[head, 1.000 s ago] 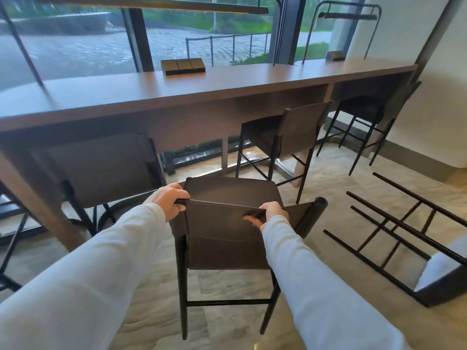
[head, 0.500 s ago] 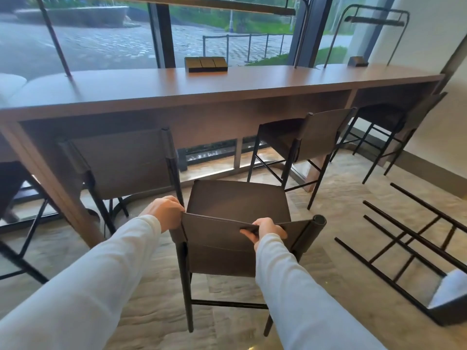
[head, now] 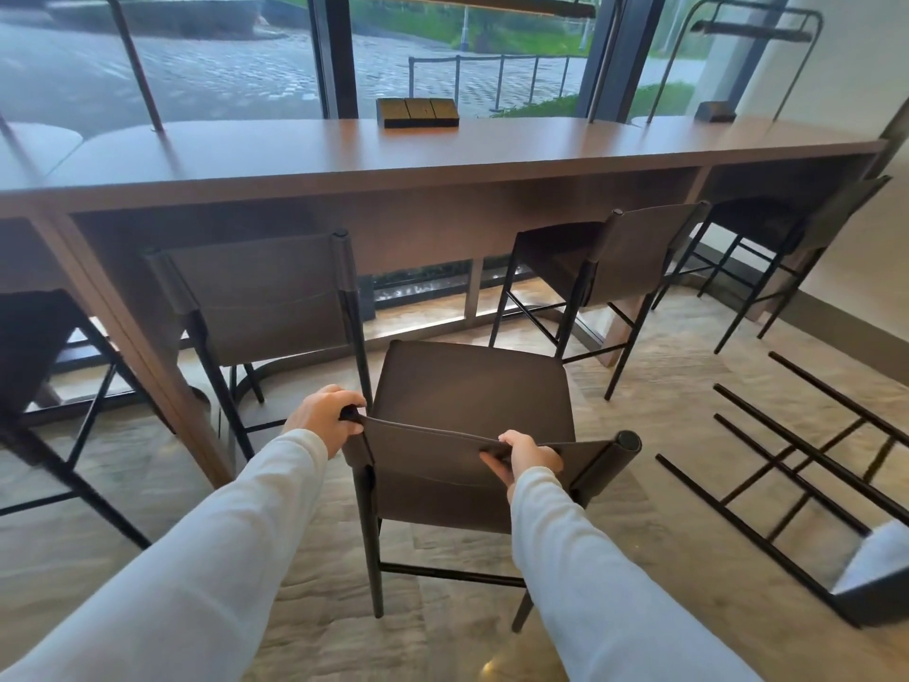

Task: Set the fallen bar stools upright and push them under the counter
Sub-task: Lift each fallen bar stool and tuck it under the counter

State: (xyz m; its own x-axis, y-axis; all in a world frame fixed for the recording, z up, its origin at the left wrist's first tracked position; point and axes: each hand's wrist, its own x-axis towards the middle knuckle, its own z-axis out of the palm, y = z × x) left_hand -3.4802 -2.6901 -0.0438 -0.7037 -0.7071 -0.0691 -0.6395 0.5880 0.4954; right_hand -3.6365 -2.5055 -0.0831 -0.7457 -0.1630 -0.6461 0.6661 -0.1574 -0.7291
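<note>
— What is taking up most of the view?

— A long brown counter is stretching right across it. Three dark bar stools are sitting tucked in at its near edge: the left tucked stool, the middle tucked stool and the far tucked stool at the counter's right end.

— And the one being handled?

— The upright bar stool is standing just short of the counter with its seat facing it. It is lining up with the gap between the left and middle tucked stools. The fallen bar stool is lying on its side, well out from the counter's right end.

— What are the hands doing?

— The left hand is gripping the upright stool's backrest at its left top corner. The right hand is pinching the backrest's top edge, fingers curled over it.

— Is anything lying on the counter?

— A small dark wooden block is resting at its far edge.
</note>
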